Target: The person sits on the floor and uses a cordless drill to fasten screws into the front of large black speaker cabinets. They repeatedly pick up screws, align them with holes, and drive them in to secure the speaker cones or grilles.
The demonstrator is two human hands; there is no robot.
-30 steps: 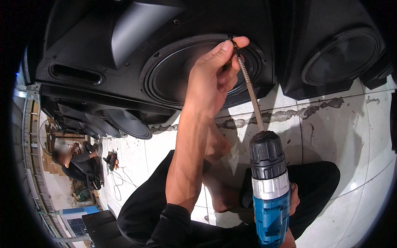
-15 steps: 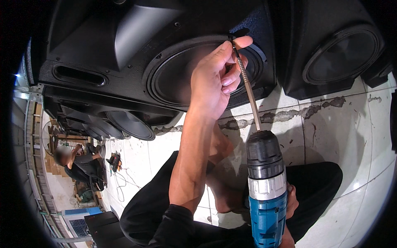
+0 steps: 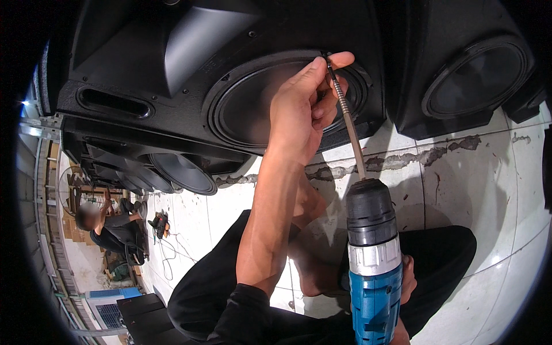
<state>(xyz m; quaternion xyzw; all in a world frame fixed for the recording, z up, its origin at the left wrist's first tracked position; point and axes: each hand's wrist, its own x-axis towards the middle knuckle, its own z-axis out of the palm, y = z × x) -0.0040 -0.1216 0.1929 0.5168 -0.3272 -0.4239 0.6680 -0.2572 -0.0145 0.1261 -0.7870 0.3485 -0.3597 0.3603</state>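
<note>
Here, in the head view, a blue cordless drill [image 3: 375, 270] is held up from about six o'clock, its long bit extension [image 3: 347, 115] rising toward twelve and ending at the rim of the woofer [image 3: 253, 103] set in the black speaker cabinet [image 3: 172, 63]. The left hand [image 3: 302, 106] is closed lightly round the upper end of the extension — thumb and forefinger pinched at its tip, just where it meets the woofer's edge at roughly one o'clock on the cone. Of the right hand [image 3: 407, 282] only a few fingers are seen behind the drill body, wrapped on its grip; the trigger finger cannot be made out. No screw head can be seen under the fingertips.

The step in hand is judged to be driving or loosening a fastener on the woofer rim. It would be done well if the extension were kept in one straight line with the fastener, the tip steadied by the pinch but not gripped hard, and the trigger eased on slowly — a slip could gouge the cone.

A second cabinet [image 3: 471, 75] stands at two o'clock; a seated person [image 3: 112, 230] is seen far off at eight o'clock on the pale tiled floor [image 3: 471, 190].
</note>
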